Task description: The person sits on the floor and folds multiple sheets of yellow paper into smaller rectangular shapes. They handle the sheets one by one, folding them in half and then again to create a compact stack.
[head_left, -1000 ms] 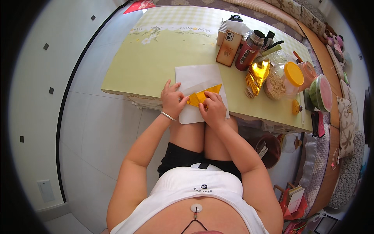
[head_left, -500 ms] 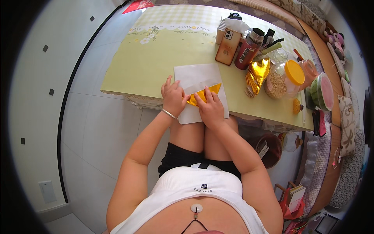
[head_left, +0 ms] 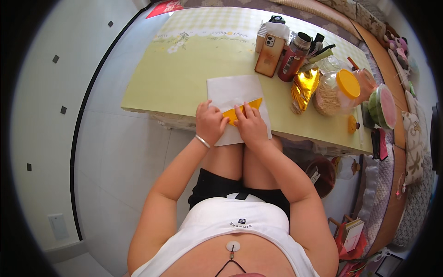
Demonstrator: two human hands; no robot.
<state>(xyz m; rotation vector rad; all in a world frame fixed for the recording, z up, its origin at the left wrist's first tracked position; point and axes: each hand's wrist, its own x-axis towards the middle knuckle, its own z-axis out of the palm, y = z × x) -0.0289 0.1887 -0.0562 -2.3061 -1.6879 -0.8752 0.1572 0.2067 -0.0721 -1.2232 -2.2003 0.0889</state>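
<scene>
Gold paper (head_left: 231, 115) is lying on the white paper (head_left: 230, 87), which is overhanging the near edge of the table (head_left: 170, 87). Watching remotely through the head view, I am worrying about two faults: the crease could be drifting askew if that unsupported white paper is sagging or sliding, and uneven pressing could be wrinkling the thin foil. The right hand (head_left: 250, 127) is spreading its fingers over the foil without closing. The left hand (head_left: 210, 122) is curling beside its left end; I cannot tell whether it is pinching. The foil is looking shiny, folded and roughly triangular, pointing far right.
</scene>
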